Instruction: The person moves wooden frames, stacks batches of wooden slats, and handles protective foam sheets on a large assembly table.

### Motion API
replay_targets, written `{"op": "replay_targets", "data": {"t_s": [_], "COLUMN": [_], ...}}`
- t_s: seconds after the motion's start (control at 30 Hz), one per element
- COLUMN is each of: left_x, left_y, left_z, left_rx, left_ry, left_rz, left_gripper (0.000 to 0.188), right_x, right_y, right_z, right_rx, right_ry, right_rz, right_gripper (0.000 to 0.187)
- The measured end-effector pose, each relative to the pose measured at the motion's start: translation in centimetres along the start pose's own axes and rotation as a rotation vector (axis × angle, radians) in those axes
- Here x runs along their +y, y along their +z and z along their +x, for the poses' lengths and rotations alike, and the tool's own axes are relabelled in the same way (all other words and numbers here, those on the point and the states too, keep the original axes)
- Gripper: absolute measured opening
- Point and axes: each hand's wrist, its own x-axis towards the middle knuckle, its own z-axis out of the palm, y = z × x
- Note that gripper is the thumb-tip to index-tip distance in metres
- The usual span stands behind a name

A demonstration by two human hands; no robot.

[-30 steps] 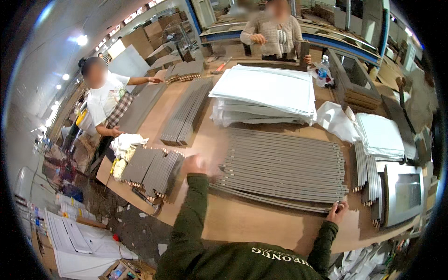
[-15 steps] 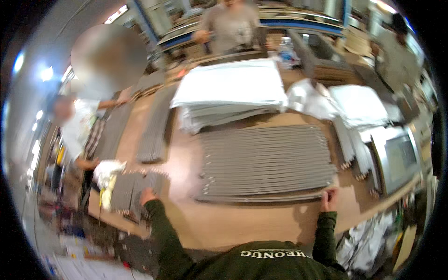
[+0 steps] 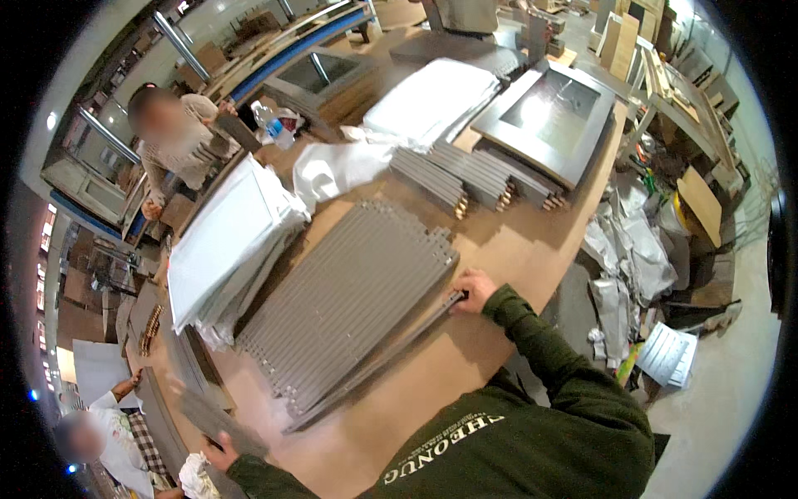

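Observation:
A wide row of grey strips [image 3: 349,291] lies side by side on the table in front of me. Along its near side is a separate long grey strip [image 3: 378,362], set at a slight angle to the row. My right hand [image 3: 474,292] is closed around this strip's right end. At the lower left my left hand [image 3: 221,454] is closed on a grey piece [image 3: 218,420], also strip-like but smeared by motion. How many pieces are in that hand I cannot tell. A crumpled white cloth [image 3: 198,476] lies close to the left hand.
A tall stack of white sheets [image 3: 224,241] stands beyond the row. Bundled grey bars [image 3: 428,179] and a framed glass panel [image 3: 544,112] sit at the far right of the table. Co-workers [image 3: 179,133] stand across the table and at lower left. Crumpled wrapping [image 3: 619,249] covers the floor at right.
My view has swung to the right and tilted. The near strip's right end has come away from the row with my right hand. A grey piece has moved with my left hand.

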Motion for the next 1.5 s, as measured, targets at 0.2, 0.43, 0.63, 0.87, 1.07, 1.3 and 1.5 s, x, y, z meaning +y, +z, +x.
{"op": "replay_targets", "data": {"t_s": [0.2,0.43,0.63,0.87,1.07,1.3,1.5], "left_x": [17.4,27.7,29.6,29.8,29.4,28.3,30.6], "left_y": [18.1,34.8,37.4,36.9,37.0,37.7,35.3], "left_z": [-1.0,-1.4,-1.2,-2.5,-2.4,-1.6,-3.3], "left_rx": [-0.154,-0.507,-0.475,-0.379,-0.333,-0.323,-0.327], "left_ry": [0.074,0.158,0.468,0.574,0.549,0.604,0.818], "left_rz": [-0.558,-1.017,-0.719,-0.546,-0.565,-0.545,-0.176], "left_gripper": [0.046,0.041,0.028,0.027,0.028,0.029,0.028], "right_x": [1.4,0.6,1.0,0.3,1.2,0.2,0.4], "right_y": [0.5,-0.5,-0.4,-1.0,-0.2,-0.9,-0.7], "right_z": [-0.4,-0.4,-0.7,-0.7,-0.5,-0.5,-0.7], "right_rx": [0.102,0.062,0.092,0.064,0.096,0.091,0.097], "right_ry": [-0.019,-0.031,-0.028,0.019,-0.025,0.028,0.002], "right_rz": [0.032,0.076,0.034,0.044,0.095,0.091,0.112], "right_gripper": [0.030,0.036,0.035,0.035,0.033,0.031,0.030]}}
